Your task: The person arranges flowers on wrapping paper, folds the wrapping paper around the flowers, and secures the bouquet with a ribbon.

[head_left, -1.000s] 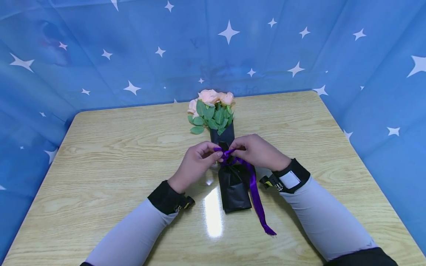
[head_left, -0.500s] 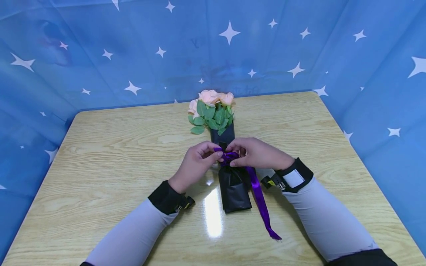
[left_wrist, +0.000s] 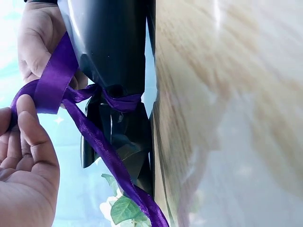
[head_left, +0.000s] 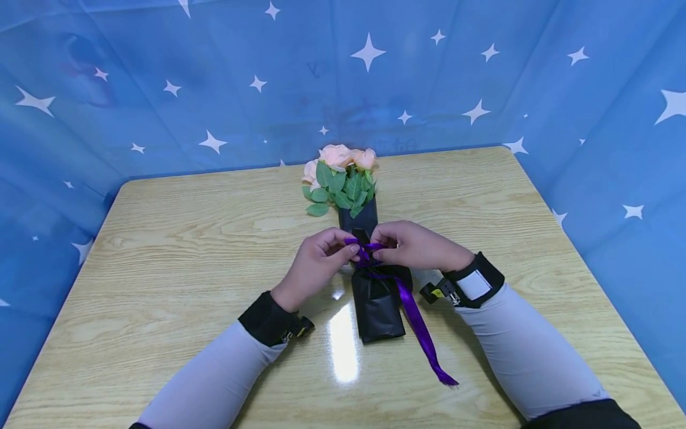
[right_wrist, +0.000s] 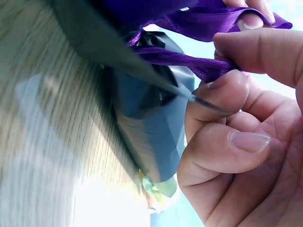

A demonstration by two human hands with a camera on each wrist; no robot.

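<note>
A bouquet of pink roses [head_left: 336, 157] with green leaves lies on the table, its stems wrapped in black paper [head_left: 379, 316]. Around the gathered waist of the wrap runs a purple ribbon [head_left: 419, 322], whose long frayed end trails to the lower right. My left hand [head_left: 316, 262] pinches a folded loop of the ribbon [left_wrist: 52, 87] between thumb and fingertips. Opposite it, close to the knot, my right hand [head_left: 420, 247] pinches another part of the ribbon [right_wrist: 189, 62]; the right wrist view shows thumb and index finger on it. The fingers partly cover the knot in the head view.
The wood-grain table [head_left: 203, 250] extends on both sides of the bouquet, with a bright reflection left of the wrap. A blue curtain [head_left: 300, 77] with white stars hangs behind and beside it. Black straps with small cameras circle both wrists.
My right hand has shifted its fingers at the knot, first spread over the ribbon, then pinching it. The trailing ribbon end has slid slightly right and down. The left hand stays put.
</note>
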